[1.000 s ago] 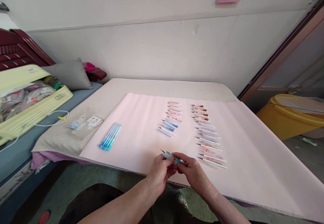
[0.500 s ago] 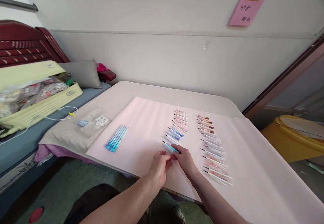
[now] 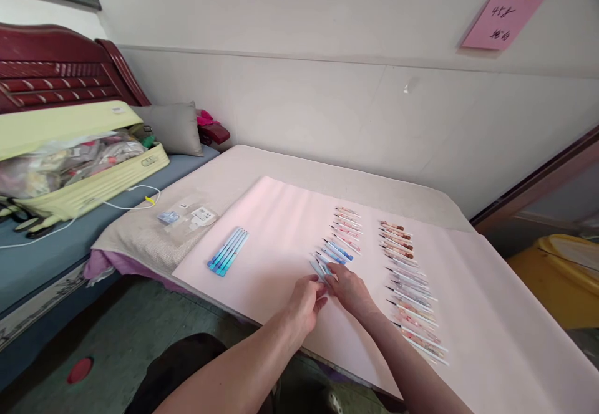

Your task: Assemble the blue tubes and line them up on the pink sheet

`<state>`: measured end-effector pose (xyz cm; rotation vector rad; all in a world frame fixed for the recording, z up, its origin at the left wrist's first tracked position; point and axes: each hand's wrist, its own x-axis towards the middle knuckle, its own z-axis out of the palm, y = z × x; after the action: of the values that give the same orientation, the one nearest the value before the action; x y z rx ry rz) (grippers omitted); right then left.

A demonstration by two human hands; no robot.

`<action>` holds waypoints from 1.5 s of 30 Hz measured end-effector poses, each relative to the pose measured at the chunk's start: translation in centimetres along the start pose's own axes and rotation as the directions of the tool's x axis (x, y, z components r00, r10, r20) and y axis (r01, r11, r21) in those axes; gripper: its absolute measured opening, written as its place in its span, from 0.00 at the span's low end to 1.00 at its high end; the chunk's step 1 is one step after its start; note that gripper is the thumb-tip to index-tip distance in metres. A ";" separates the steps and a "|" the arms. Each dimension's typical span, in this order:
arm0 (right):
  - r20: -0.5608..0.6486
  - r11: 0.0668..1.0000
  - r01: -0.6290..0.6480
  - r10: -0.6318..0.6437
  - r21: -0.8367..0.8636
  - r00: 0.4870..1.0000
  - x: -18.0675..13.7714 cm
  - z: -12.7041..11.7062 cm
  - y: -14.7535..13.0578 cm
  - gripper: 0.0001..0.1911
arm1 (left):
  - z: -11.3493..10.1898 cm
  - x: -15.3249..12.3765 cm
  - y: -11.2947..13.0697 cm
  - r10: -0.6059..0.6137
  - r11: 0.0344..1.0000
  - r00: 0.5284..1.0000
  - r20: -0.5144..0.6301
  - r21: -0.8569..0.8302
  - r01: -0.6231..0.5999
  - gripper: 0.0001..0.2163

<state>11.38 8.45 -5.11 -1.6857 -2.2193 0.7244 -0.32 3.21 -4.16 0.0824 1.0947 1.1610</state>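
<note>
My right hand is closed over light blue pens, pinching them low against the pink sheet; its fingers hide their far ends. Just left of it, my left hand has curled fingers a little apart, with the fingertips by the near end of these pens. Whether they touch, I cannot tell. Directly beyond lie blue pens with dark tips. Farther up the same column are pink-patterned pens. A bundle of blue and turquoise pens rests side by side on the left.
A second column of brown, grey and orange patterned pens runs along the right. Clear plastic packets lie on the beige cloth. A yellow-green suitcase full of bagged items stands open at the left. A yellow bin stands right.
My view has turned left, so everything sits farther right in the picture. My right hand has brought the light blue pens closer to the blue pens and lower to the sheet.
</note>
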 end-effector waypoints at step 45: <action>-0.058 0.892 0.300 -0.338 -0.339 0.939 -12.3 -1.7 3.0 0.11 | -0.6 -2.9 3.3 0.116 0.843 0.966 0.230 0.492 -0.219 0.10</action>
<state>18.29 -2.21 -4.18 -1.3873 -2.5502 0.1791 -2.90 2.24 -0.74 0.7119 1.2170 0.9603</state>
